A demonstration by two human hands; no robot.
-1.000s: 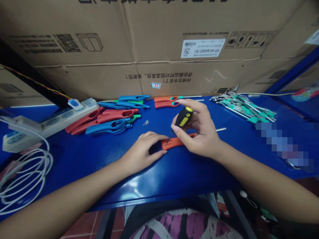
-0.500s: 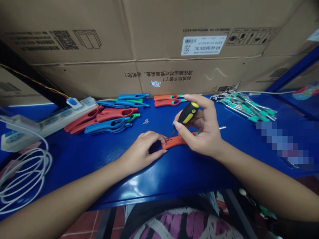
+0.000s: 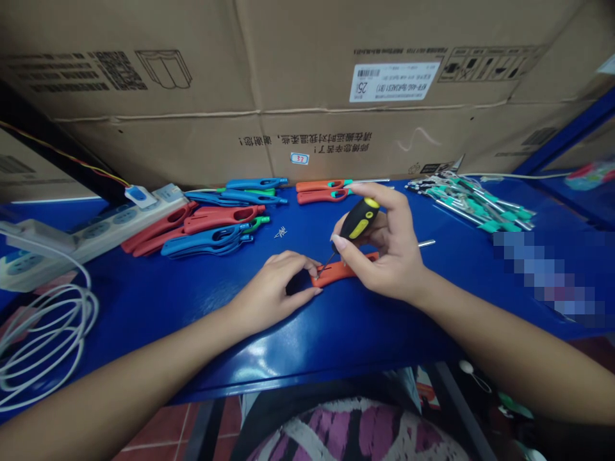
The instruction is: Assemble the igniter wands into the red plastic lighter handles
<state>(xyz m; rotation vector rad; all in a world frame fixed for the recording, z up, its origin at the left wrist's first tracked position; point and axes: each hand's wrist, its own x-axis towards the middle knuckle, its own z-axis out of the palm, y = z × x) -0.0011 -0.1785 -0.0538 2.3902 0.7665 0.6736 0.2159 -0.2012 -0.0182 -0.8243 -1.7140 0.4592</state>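
An orange long-nosed lighter lies flat on the blue table, its metal tube sticking out to the right past my right hand. My left hand is closed on the lighter's left end, thumb in front and fingers behind. In my right hand is a screwdriver with a black and yellow handle. It leans, with its thin shaft running down to the lighter's left end near my left fingertips. A screw under the tip is too small to make out. My right hand hides part of the lighter's right side.
Several red lighter shells and blue shells are piled at the left, by a power strip and a coiled white cable. Small screws lie mid-table. Two orange lighters sit behind; metal-tubed lighter inserts are heaped right. Cardboard stands behind.
The screwdriver handle has shifted slightly to the left and down with my right hand. My left hand and the lighter stay in place. The view has tilted a little.
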